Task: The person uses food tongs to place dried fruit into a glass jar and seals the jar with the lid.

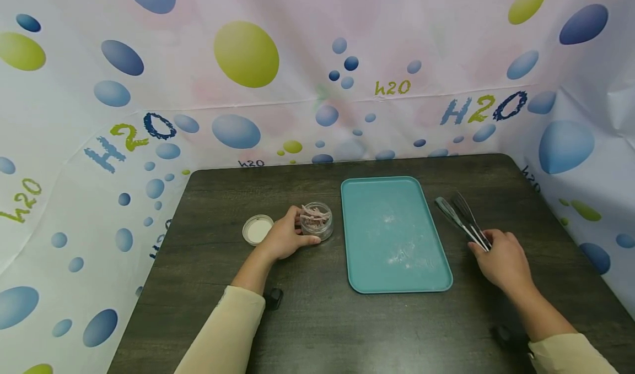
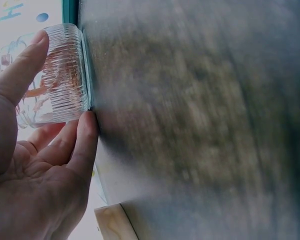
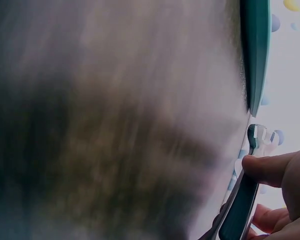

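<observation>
A small ribbed glass jar (image 1: 324, 231) stands uncovered left of the tray, with thin pinkish-brown strips (image 1: 315, 216) inside and some poking above its rim. My left hand (image 1: 285, 239) grips it low from the left; in the left wrist view the thumb lies along one side of the jar (image 2: 65, 75) and the fingers along the other. A round pale lid (image 1: 257, 229) lies on the table behind that hand. Right of the tray, my right hand (image 1: 506, 261) holds metal tongs (image 1: 458, 220) by their near end, arms spread and pointing away. The right wrist view shows its thumb pressed on the tongs (image 3: 240, 207).
A teal rectangular tray (image 1: 392, 203) with whitish smudges lies between the hands on the dark wooden table (image 1: 307, 324). Behind and at both sides hangs a white sheet (image 1: 297, 43) printed with blue and green bubbles.
</observation>
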The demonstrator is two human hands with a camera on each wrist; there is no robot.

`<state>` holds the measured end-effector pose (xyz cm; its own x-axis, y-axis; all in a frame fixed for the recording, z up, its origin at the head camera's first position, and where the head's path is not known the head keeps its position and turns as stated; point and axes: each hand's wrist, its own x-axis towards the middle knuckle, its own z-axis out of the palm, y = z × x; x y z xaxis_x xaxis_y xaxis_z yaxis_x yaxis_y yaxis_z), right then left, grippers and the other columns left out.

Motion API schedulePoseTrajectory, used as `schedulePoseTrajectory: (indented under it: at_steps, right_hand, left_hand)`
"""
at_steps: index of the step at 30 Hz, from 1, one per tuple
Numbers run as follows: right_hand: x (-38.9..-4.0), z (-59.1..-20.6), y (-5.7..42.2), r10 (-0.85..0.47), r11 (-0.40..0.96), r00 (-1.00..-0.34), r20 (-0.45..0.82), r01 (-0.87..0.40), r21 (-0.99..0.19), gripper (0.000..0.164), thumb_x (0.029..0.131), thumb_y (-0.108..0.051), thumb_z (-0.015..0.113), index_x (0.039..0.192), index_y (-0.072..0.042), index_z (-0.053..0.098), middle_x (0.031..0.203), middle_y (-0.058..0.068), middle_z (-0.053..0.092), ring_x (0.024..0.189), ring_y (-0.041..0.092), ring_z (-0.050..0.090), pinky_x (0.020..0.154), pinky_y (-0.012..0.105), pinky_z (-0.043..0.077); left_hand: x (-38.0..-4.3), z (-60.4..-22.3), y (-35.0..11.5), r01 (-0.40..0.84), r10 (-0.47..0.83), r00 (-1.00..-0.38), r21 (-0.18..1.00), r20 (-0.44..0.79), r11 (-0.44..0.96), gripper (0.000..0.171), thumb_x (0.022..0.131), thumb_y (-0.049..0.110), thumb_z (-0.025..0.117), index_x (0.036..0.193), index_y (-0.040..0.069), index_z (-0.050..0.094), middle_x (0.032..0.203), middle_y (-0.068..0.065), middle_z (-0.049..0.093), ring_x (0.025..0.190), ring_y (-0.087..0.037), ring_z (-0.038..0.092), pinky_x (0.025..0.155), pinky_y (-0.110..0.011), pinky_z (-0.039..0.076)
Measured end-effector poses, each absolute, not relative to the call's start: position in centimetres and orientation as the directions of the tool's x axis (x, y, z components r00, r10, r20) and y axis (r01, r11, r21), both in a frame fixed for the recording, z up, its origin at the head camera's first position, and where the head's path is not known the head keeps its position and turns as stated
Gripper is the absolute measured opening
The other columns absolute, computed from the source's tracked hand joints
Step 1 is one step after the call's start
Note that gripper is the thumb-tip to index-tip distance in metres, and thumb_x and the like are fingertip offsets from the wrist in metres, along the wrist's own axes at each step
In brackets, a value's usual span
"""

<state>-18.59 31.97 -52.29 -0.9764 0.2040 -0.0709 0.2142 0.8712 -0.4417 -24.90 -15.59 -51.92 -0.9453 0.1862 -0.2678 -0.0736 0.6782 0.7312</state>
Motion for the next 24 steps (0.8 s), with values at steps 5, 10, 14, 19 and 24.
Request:
schedulePoseTrajectory:
  at_steps: [5,10,14,19,24]
  right_hand:
    - [-18.68,-52.44,32.18,0.213,0.869,-0.973,-0.092,0.232,-0.436,0.058,0.107,-0.022,0.064,0.140,0.023,0.048,0.123,0.042,0.051,0.106,0.054,0.056,0.084,0.066,0.049]
    - [-18.74,-52.58,32.34,0.214,0.874,-0.972,-0.097,0.234,-0.426,0.056,0.105,-0.021,0.065,0.135,0.024,0.049,0.118,0.042,0.051,0.102,0.053,0.055,0.080,0.064,0.049]
    - [-18.74,-52.49,32.39,0.207,0.880,-0.972,-0.111,0.235,-0.414,0.057,0.105,-0.021,0.064,0.135,0.025,0.048,0.118,0.044,0.050,0.103,0.055,0.055,0.081,0.065,0.048]
    - [-18.76,-52.14,32.49,0.211,0.875,-0.963,-0.167,0.262,-0.407,0.064,0.106,-0.024,0.064,0.141,0.024,0.042,0.125,0.046,0.045,0.107,0.057,0.052,0.084,0.068,0.048]
    - [-18.84,-51.78,32.45,0.216,0.861,-0.953,-0.212,0.288,-0.420,0.077,0.105,-0.028,0.066,0.152,0.022,0.031,0.139,0.049,0.035,0.116,0.061,0.047,0.091,0.073,0.047]
  left_hand:
    - [-24.91,-52.00,-15.61,-0.072,0.188,-0.945,0.730,-0.268,0.680,0.081,0.094,0.042,0.087,0.154,0.011,0.042,0.157,-0.020,0.059,0.147,-0.037,0.058,0.118,-0.056,0.053]
    - [-24.96,-52.02,-15.61,-0.071,0.187,-0.945,0.726,-0.267,0.684,0.082,0.094,0.042,0.087,0.154,0.011,0.042,0.158,-0.021,0.058,0.148,-0.037,0.058,0.119,-0.056,0.052]
    - [-24.97,-51.96,-15.59,-0.072,0.188,-0.944,0.728,-0.270,0.682,0.082,0.095,0.042,0.087,0.155,0.011,0.041,0.158,-0.021,0.058,0.147,-0.037,0.058,0.119,-0.056,0.052]
    - [-24.91,-51.94,-15.61,-0.069,0.192,-0.944,0.729,-0.269,0.681,0.083,0.095,0.042,0.087,0.156,0.011,0.040,0.158,-0.021,0.057,0.146,-0.037,0.059,0.119,-0.056,0.052]
    - [-24.84,-51.97,-15.68,-0.068,0.194,-0.944,0.733,-0.266,0.677,0.082,0.094,0.042,0.087,0.155,0.011,0.041,0.158,-0.021,0.057,0.145,-0.038,0.060,0.119,-0.056,0.052]
